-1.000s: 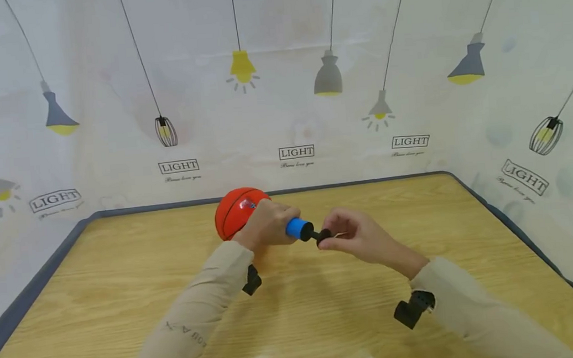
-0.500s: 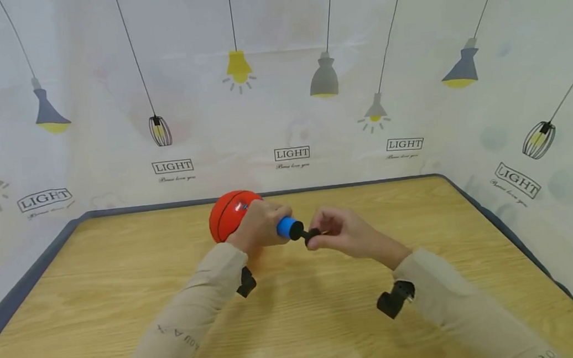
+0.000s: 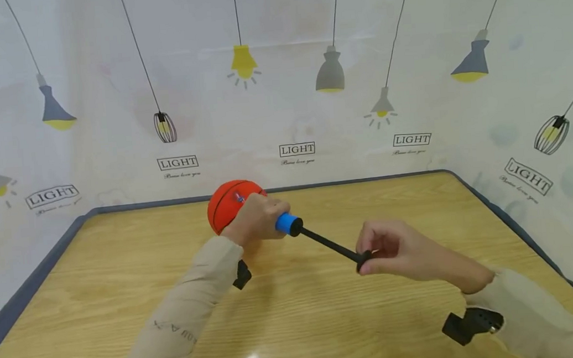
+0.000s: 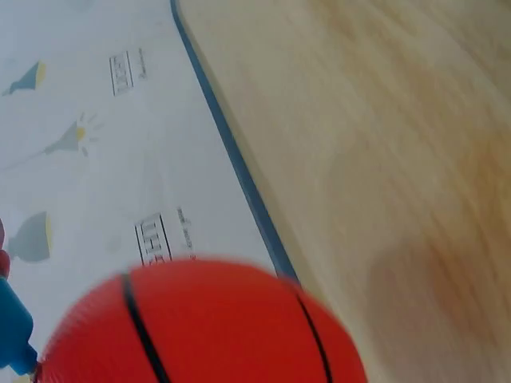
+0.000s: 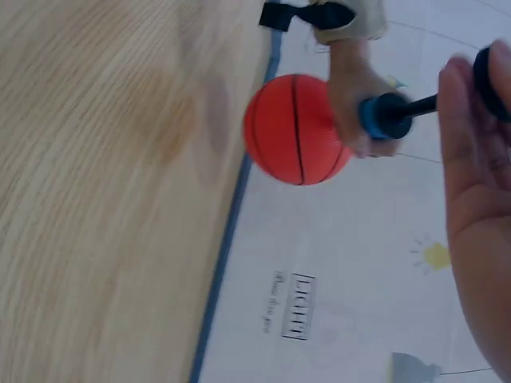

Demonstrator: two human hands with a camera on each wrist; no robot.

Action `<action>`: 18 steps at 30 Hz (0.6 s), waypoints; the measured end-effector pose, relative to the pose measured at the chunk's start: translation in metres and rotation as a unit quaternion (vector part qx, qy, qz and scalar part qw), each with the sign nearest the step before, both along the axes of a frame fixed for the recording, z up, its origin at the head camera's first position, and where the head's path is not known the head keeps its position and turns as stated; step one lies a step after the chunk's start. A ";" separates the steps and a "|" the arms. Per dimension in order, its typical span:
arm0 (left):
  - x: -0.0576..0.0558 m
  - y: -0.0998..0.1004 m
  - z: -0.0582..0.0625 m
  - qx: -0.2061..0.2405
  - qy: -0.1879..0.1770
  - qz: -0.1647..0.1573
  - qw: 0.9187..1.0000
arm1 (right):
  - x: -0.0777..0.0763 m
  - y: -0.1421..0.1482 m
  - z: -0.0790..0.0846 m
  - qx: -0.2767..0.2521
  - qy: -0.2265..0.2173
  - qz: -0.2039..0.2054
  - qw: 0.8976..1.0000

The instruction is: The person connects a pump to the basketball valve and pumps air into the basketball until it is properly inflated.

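My left hand (image 3: pixel 258 217) grips the blue barrel of a hand pump (image 3: pixel 287 224) with curled fingers. Beyond that hand is a red ball with black lines (image 3: pixel 230 202), like a small basketball. The pump's blue tip meets the ball (image 4: pixel 207 327) at the lower left of the left wrist view. A long black rod runs out of the barrel toward the right. My right hand (image 3: pixel 406 251) pinches the black knob at the rod's end between thumb and fingers. In the right wrist view the ball (image 5: pixel 291 132) hangs beside the left hand (image 5: pixel 358 100).
A wooden table (image 3: pixel 296 322) lies beneath both hands, with a dark blue edge strip (image 3: pixel 376 180) at its back. White sheeting printed with lamps (image 3: pixel 290 90) stands behind it and along both sides. Black cameras are strapped to both wrists, the right one (image 3: pixel 471 324) plainest.
The right hand has moved right and toward me with the knob, drawing a long stretch of black rod out of the barrel. The left hand and ball stay nearly in place.
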State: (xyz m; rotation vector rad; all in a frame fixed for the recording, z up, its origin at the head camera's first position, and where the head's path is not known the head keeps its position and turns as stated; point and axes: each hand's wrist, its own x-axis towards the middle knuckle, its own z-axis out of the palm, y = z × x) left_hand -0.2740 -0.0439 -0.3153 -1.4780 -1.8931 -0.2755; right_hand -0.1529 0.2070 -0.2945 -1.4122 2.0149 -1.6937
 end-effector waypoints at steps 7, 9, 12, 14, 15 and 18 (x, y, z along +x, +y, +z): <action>0.009 0.009 -0.005 -0.052 0.028 0.021 0.998 | -0.035 -0.023 -0.020 0.045 0.049 -0.025 0.997; 0.010 0.010 -0.006 -0.056 0.024 0.027 0.998 | -0.040 -0.029 -0.024 0.043 0.040 -0.045 0.997; 0.009 0.011 -0.008 -0.058 0.008 0.025 0.998 | -0.037 -0.031 -0.024 0.040 0.014 -0.070 0.997; 0.008 0.008 -0.007 -0.060 -0.003 0.028 0.998 | -0.030 -0.026 -0.020 0.035 -0.008 -0.073 0.997; 0.007 0.006 -0.006 -0.059 -0.008 0.030 0.998 | -0.026 -0.022 -0.017 0.034 -0.014 -0.068 0.997; 0.004 -0.002 -0.006 -0.052 -0.014 0.036 0.998 | -0.012 -0.011 -0.010 0.023 -0.022 -0.037 0.999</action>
